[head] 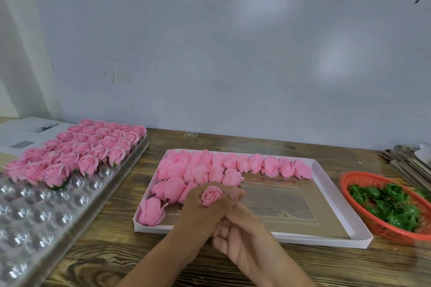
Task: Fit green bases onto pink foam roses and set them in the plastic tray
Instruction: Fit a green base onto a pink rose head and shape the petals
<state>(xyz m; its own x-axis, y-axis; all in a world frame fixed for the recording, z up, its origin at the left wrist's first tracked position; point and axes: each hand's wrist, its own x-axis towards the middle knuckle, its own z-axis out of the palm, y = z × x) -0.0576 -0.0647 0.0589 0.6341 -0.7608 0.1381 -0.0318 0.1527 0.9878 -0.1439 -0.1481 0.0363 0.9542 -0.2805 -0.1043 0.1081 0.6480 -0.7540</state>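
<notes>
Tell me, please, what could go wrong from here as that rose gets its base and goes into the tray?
1. The left hand wraps the rose tightly, with the right hand pressed below; squeezing could crush the petals.
2. The clear tray lies at an angle by the table's near edge; a bump might tip its standing roses.
3. Any green base in the hands is hidden, so a skewed fit may go unnoticed.

I see a pale pink rose [211,196] between my hands. More pink roses [224,166] lie in a white box [326,241]. Pink roses with dark green bases [77,147] fill part of a clear, shiny, dimpled tray [35,228]. Dark green bases [391,207] sit in an orange-red mesh basket [349,179]. The table [98,261] is brown woodgrain with dark swirls. The wall [210,53] is pale grey-blue.
</notes>
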